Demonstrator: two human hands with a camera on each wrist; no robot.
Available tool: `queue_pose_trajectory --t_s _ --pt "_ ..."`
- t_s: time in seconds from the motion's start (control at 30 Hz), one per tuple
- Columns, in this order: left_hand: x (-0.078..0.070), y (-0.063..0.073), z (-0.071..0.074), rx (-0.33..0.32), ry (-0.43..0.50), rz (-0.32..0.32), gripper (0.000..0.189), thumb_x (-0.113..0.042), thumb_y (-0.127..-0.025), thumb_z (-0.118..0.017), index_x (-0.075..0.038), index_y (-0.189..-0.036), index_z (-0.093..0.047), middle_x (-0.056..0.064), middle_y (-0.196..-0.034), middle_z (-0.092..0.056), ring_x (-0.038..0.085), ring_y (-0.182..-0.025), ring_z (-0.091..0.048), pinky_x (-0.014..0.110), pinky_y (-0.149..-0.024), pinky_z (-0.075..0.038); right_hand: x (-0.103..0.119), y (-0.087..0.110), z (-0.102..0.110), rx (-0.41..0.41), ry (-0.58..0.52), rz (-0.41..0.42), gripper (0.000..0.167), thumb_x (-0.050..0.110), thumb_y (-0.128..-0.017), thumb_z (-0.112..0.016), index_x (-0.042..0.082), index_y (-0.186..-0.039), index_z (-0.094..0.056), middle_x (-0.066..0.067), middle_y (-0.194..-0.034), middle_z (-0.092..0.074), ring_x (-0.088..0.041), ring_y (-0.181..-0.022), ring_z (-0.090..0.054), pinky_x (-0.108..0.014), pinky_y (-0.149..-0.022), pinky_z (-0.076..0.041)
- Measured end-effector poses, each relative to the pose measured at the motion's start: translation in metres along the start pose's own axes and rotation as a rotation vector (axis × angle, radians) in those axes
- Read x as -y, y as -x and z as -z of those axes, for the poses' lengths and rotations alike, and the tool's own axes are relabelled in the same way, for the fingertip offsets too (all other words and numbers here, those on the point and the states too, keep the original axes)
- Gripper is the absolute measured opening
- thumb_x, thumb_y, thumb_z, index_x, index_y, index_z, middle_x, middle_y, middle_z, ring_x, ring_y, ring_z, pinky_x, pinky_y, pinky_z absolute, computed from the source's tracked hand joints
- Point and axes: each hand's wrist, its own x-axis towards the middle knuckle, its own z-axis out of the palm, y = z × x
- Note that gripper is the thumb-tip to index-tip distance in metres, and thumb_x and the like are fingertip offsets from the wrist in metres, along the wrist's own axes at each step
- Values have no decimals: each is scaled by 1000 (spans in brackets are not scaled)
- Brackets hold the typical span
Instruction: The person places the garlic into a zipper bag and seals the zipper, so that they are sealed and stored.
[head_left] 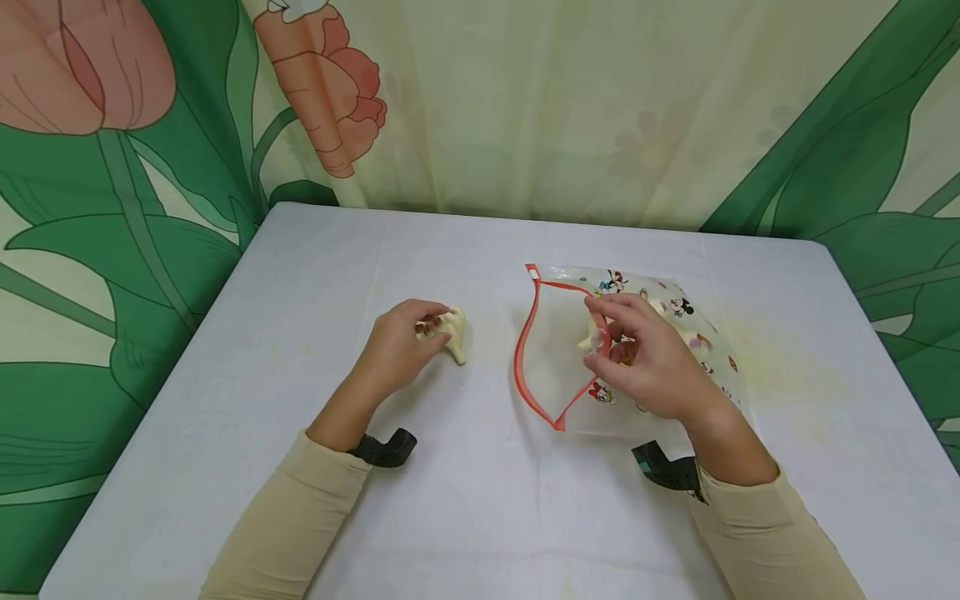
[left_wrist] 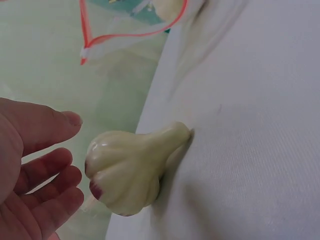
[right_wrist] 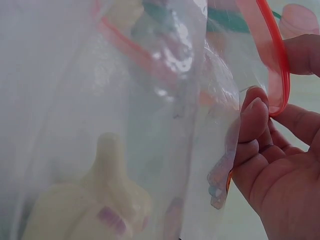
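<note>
A pale garlic bulb (head_left: pixel 455 333) with purple marks lies on the white table. My left hand (head_left: pixel 397 343) is beside it, and in the left wrist view a small gap separates the relaxed fingers from the bulb (left_wrist: pixel 130 172). To the right, my right hand (head_left: pixel 652 354) pinches the red zip edge (right_wrist: pixel 281 75) of a clear zip bag (head_left: pixel 555 350) printed with cartoon figures. The bag's mouth gapes toward the left. Inside it, pale garlic (right_wrist: pixel 107 200) shows through the plastic; how many bulbs is hard to tell.
The white-covered table (head_left: pixel 465 517) reaches back to a pale curtain (head_left: pixel 540 108) printed with large green leaves and flowers. Each wrist wears a black camera mount, the left mount (head_left: pixel 386 448) and the right mount (head_left: pixel 663 467).
</note>
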Motion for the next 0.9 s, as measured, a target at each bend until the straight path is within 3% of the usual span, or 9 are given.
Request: queue_pose_trajectory --t_s 0.33,0.9 --pt "13 -6 -7 31 -97 63 37 -9 -89 -72 2 -124 -66 18 -120 -63 31 -112 -56 43 -93 -48 0 1 0 2 4 1 63 -7 -81 -77 -4 -140 -54 -10 -130 -51 -21 -79 -54 -17 -65 -51" --pt "22 -7 -13 52 -88 127 42 -14 -87 -75 0 -125 -62 16 -115 -65 32 -107 -61 44 -89 -49 -2 1 -1 3 -5 -5 63 -6 -81 -77 -3 -140 -54 -10 -130 -51 -23 -80 -56 -17 -67 -51"
